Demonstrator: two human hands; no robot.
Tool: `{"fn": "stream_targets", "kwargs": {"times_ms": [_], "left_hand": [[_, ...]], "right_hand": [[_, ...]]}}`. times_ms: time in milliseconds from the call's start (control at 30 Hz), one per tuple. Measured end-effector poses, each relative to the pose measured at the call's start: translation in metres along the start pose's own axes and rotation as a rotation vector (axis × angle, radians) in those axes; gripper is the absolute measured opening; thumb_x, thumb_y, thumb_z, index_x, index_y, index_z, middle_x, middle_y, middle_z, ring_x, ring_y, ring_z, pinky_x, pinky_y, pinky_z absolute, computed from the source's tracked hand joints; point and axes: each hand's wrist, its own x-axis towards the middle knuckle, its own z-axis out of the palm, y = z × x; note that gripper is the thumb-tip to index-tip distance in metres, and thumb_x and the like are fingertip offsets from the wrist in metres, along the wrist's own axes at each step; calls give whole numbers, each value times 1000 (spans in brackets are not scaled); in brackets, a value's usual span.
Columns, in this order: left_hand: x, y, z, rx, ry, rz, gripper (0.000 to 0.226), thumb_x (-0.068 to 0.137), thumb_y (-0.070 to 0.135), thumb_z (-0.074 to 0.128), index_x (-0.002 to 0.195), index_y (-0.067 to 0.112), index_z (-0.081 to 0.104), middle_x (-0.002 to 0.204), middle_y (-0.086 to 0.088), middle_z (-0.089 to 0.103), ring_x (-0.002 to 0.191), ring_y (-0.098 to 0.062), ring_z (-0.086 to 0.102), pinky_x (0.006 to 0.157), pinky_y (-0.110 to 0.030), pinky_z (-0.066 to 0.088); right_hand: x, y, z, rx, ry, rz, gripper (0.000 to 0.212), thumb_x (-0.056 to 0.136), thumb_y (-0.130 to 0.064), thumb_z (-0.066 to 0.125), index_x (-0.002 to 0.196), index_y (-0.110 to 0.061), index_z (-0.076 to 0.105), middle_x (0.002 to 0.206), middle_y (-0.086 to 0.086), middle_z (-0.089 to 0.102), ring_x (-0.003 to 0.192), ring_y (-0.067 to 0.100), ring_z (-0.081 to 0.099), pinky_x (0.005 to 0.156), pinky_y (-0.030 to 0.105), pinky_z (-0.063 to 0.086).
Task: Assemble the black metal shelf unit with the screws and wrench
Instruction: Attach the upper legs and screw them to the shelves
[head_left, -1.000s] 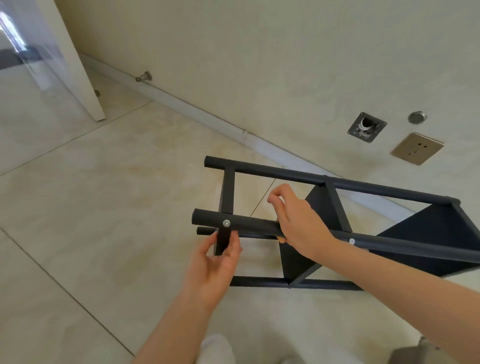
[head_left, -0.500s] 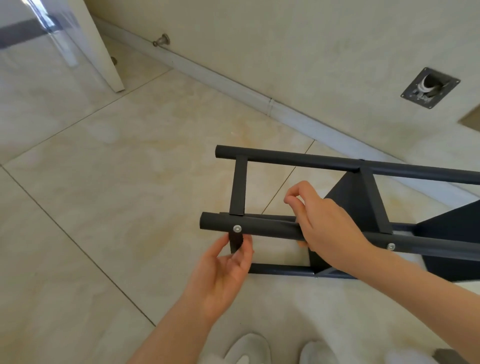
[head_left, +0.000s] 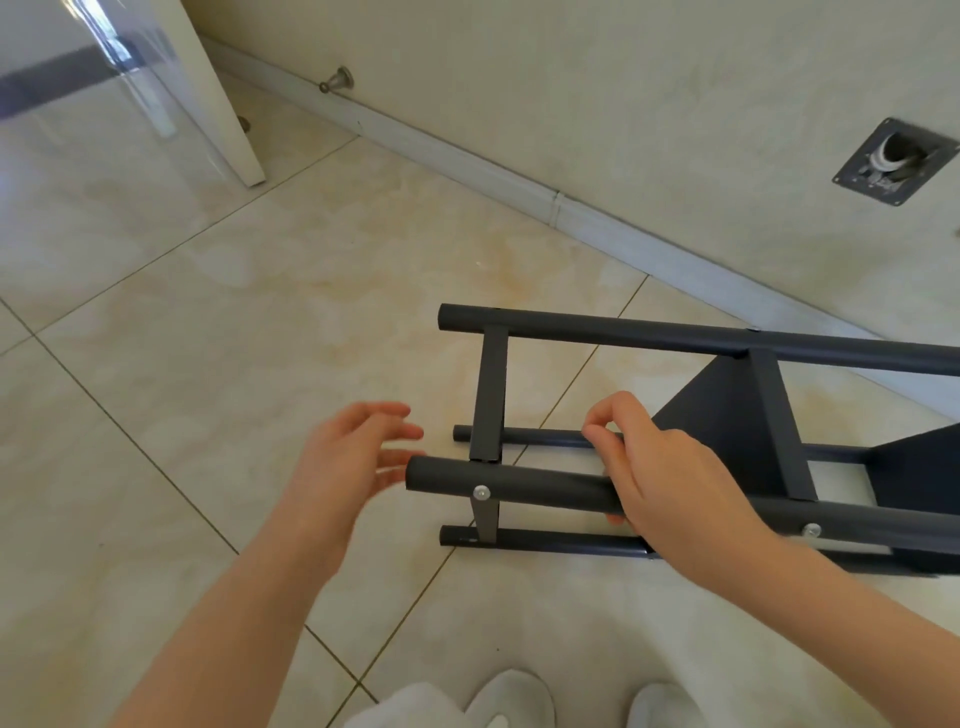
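The black metal shelf unit (head_left: 675, 338) lies on its side on the tiled floor, its tube legs pointing left. A silver screw (head_left: 481, 491) sits in the near upper tube (head_left: 545, 491) where a flat crossbar (head_left: 489, 400) joins it; a second screw (head_left: 811, 530) shows further right. My right hand (head_left: 670, 467) grips that near tube from above, fingers curled round it. Just off the tube's open left end, my left hand (head_left: 348, 457) hovers with its fingers spread, holding nothing. No wrench is in view.
A wall with a white baseboard (head_left: 467, 161) runs diagonally behind the shelf. A white door (head_left: 208, 88) stands at upper left, with a door stop (head_left: 337, 80) on the baseboard. A metal wall plate (head_left: 893, 161) is at upper right. My white shoes (head_left: 514, 696) are at the bottom.
My left hand has let go of the crossbar under the near screw and moved left, off the tube end, opening out. My right hand keeps its grip. The view has tilted down.
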Motion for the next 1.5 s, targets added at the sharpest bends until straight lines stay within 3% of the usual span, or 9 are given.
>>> {"fn": "stream_targets", "kwargs": {"times_ms": [200,433,700,833,933,1033,1200,1300,1500], "left_hand": [[0,41,26,453,-57,393,25,93,45,60,116,37,57,107,20,62,85,-3,67,72,-22,50],[15,42,48,693,-176,311,64,90,55,63,145,33,39,135,15,54,100,-6,60,76,-20,41],[23,32,58,788,-219,274,64,90,50,66,145,29,41,138,8,56,102,-9,53,75,-20,42],[27,38,61,801,-194,330,57,91,50,65,141,27,49,125,9,61,96,-8,55,68,-17,42],[25,40,56,719,-189,378,63,91,51,65,147,34,42,137,10,59,96,-5,63,79,-26,54],[21,39,44,660,-259,472,62,93,44,65,147,48,36,149,19,47,102,-2,68,81,-26,59],[19,40,23,810,-436,584,48,96,49,51,143,54,42,144,54,13,133,6,44,98,-10,44],[20,42,12,931,-562,581,74,78,78,41,149,58,29,148,55,2,144,14,21,119,-29,32],[17,41,2,1101,-638,654,103,56,85,60,146,66,13,147,54,-15,143,20,8,113,-20,22]], "right_hand": [[2,-3,-6,133,-15,69,10,103,-34,41,107,-34,33,83,-12,63,69,9,65,69,23,57],[9,3,-17,576,-37,198,17,96,-20,58,89,-35,58,79,-14,70,71,1,68,69,16,55],[52,-1,-33,418,87,25,16,96,-20,56,95,-32,68,75,-8,67,75,4,60,71,14,48],[85,-6,-39,336,213,-63,16,97,-17,58,108,-22,69,82,-16,70,76,-14,59,71,2,42],[93,-12,-37,346,199,-88,11,96,-20,61,103,-22,69,81,-17,71,83,-15,59,75,-1,39],[81,-16,-30,395,125,-102,6,92,-27,66,96,-25,69,81,-16,71,85,-8,62,75,0,41],[49,-16,-21,394,76,-100,8,91,-37,64,97,-32,63,81,-17,68,87,-5,61,79,7,45],[34,-17,-18,379,75,-89,10,90,-38,66,92,-38,56,79,-20,65,89,-7,59,77,4,46],[37,-17,-12,536,-53,39,11,90,-35,68,84,-34,59,81,-15,69,85,-8,62,71,7,49]]}}
